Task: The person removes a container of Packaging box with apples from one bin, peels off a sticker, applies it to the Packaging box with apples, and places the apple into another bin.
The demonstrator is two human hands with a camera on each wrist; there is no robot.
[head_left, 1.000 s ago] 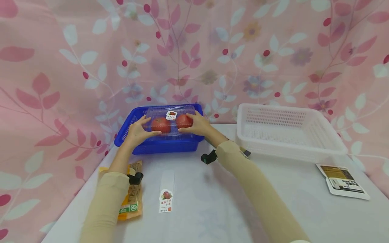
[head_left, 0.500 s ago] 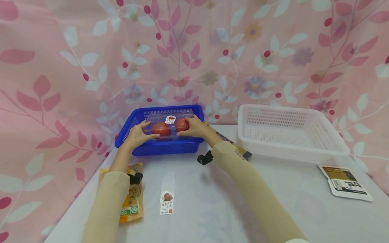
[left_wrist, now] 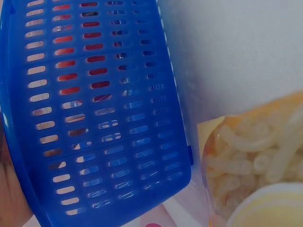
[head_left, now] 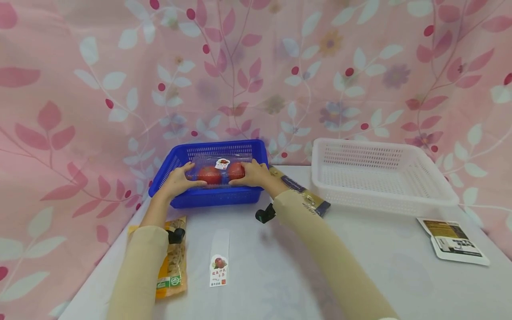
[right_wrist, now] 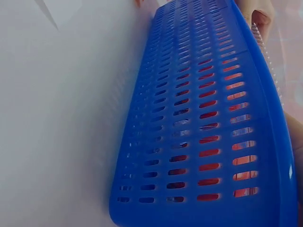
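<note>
A clear plastic fruit box (head_left: pixel 226 178) with two red, apple-like fruits inside sits low in the blue basket (head_left: pixel 218 198), a white fruit label on its lid. At its left end my left hand (head_left: pixel 176 182) grips it, thumb along the near side. My right hand (head_left: pixel 256 173) holds the opposite end the same way. Both wrist views face the basket's slotted wall (left_wrist: pixel 94 113), where red shows through the slots; a bit of the left hand (left_wrist: pixel 12 196) appears past the rim.
A white basket (head_left: pixel 384 195) stands at the right, with a white-and-brown pouch (head_left: pixel 456 240) in front. A gold-and-dark packet (head_left: pixel 308 195) lies by the right forearm. An orange food bag (head_left: pixel 174 266) lies under the left forearm, beside a label strip (head_left: pixel 218 266).
Both hands have lowered the fruit box deeper into the blue basket, tipping it flatter. The right forearm has shifted slightly left, showing more of the gold-and-dark packet.
</note>
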